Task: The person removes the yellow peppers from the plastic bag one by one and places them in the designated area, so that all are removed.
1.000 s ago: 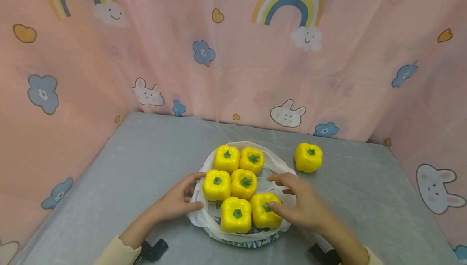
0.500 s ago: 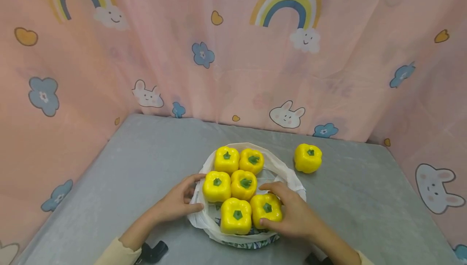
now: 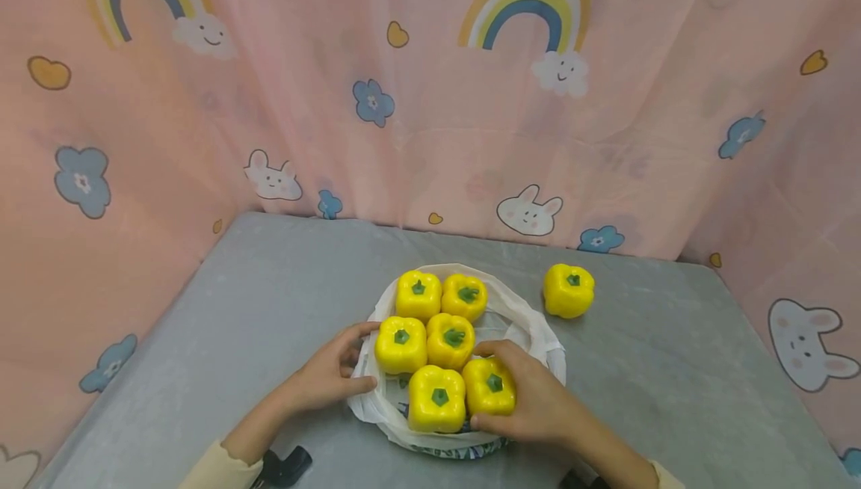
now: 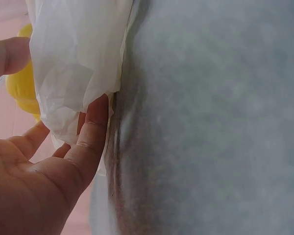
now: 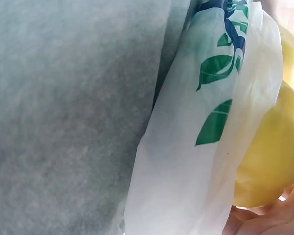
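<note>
A white plastic bag (image 3: 543,336) with a green leaf print lies spread open like a bowl, holding several yellow bell peppers (image 3: 400,345) with green stems. My left hand (image 3: 327,371) holds the bag's left side. Its fingers curl against the outer wall in the left wrist view, and the thumb (image 4: 12,56) lies near the rim. At the bag's right front, my right hand (image 3: 534,395) grips a yellow bell pepper (image 3: 491,388), thumb on the near side and fingers on the far side. The right wrist view shows this pepper (image 5: 269,156) behind the bag's wall, the hand partly cut off.
One more yellow bell pepper (image 3: 568,291) stands on the grey cloth-covered table (image 3: 282,272), behind and right of the bag. A pink patterned curtain (image 3: 430,137) hangs around the table's back and sides. Black wrist straps (image 3: 285,466) show below the hands.
My right hand has moved left and down onto the right front bell pepper, its fingers and thumb closing around it. The left hand stays at the bag's side.
</note>
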Motion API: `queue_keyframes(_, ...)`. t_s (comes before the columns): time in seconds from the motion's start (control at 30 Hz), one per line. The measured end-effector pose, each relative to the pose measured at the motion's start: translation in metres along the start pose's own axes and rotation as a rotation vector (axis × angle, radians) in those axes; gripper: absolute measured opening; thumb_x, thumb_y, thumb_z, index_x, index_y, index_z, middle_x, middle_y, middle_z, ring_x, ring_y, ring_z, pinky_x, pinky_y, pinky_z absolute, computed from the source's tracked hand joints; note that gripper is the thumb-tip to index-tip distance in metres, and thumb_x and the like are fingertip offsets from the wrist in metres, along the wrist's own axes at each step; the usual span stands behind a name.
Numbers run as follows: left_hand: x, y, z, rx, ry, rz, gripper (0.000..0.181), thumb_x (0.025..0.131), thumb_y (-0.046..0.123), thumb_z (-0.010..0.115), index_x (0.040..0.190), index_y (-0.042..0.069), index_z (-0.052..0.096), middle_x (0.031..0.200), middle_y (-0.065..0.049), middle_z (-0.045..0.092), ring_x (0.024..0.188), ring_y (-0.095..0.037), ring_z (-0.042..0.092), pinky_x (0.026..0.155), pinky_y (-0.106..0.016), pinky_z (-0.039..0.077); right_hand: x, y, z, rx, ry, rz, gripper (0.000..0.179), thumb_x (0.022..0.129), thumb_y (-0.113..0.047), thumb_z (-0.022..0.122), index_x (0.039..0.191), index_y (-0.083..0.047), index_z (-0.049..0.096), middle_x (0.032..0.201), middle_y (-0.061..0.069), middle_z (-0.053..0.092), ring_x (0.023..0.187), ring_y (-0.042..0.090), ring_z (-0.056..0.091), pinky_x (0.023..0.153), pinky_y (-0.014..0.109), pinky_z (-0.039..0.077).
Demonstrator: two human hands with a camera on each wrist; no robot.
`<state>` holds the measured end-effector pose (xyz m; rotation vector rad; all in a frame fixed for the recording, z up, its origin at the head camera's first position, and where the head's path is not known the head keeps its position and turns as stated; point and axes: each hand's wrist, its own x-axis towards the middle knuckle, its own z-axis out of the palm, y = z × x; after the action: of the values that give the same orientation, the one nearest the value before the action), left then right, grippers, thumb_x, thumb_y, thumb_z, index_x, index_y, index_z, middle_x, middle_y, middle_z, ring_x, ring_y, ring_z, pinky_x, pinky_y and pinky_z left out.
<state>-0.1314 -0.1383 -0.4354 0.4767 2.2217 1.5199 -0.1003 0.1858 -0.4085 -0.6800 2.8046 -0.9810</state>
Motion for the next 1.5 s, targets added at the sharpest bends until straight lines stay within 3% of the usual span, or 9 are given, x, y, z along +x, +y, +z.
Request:
queue_keyframes(0.23, 0.000, 0.000, 0.000, -0.013, 0.001, 0.001, 0.076, 0.084, 0.013, 0.072, 0.148, 0.011, 0.030, 0.135, -0.029, 0.048, 0.097, -0.026, 0.067, 0.074, -0.029, 0.059, 0.000, 0.001, 0.003, -0.022, 0.006, -0.013, 0.074, 0.065, -0.051, 0.084, 0.125, -0.027, 0.049, 0.119, -0.019, 0.052, 0.098, 0.001, 0.052, 0.086, 0.030, 0.052)
queue_keyframes(0.87, 0.000, -0.003, 0.000, -0.015, -0.013, 0.022, 0.076, 0.085, 0.012, 0.071, 0.148, 0.008, 0.029, 0.129, -0.029, 0.050, 0.094, -0.026, 0.068, 0.074, -0.029, 0.059, 0.001, -0.002, 0.002, -0.017, 0.036, -0.010, 0.067, 0.064, -0.044, 0.085, 0.122, -0.030, 0.053, 0.117, -0.021, 0.053, 0.097, 0.002, 0.052, 0.083, 0.030, 0.052)
queue_keyframes(1.0, 0.000, -0.003, 0.000, -0.011, -0.011, 0.016, 0.076, 0.085, 0.012, 0.071, 0.148, 0.009, 0.029, 0.125, -0.028, 0.053, 0.091, -0.025, 0.069, 0.073, -0.029, 0.059, 0.001, -0.003, -0.003, -0.051, 0.073, -0.045, 0.068, 0.064, -0.040, 0.085, 0.123, -0.028, 0.054, 0.117, -0.020, 0.055, 0.096, 0.001, 0.053, 0.082, 0.029, 0.052)
queue_keyframes(1.17, 0.000, -0.003, 0.000, -0.016, -0.007, 0.014, 0.076, 0.085, 0.012, 0.071, 0.148, 0.011, 0.029, 0.134, -0.028, 0.047, 0.094, -0.025, 0.068, 0.074, -0.029, 0.059, 0.000, -0.004, -0.013, -0.095, 0.118, -0.061, 0.067, 0.064, -0.036, 0.085, 0.123, -0.027, 0.056, 0.116, -0.019, 0.055, 0.094, 0.001, 0.052, 0.078, 0.028, 0.052)
queue_keyframes(1.5, -0.001, -0.001, 0.000, -0.026, -0.012, 0.017, 0.076, 0.085, 0.012, 0.071, 0.148, 0.010, 0.029, 0.133, -0.029, 0.047, 0.092, -0.025, 0.068, 0.074, -0.029, 0.059, 0.000, 0.004, -0.038, -0.107, 0.201, -0.044, 0.064, 0.066, -0.032, 0.083, 0.123, -0.025, 0.056, 0.118, -0.006, 0.057, 0.092, 0.010, 0.051, 0.074, 0.032, 0.050)
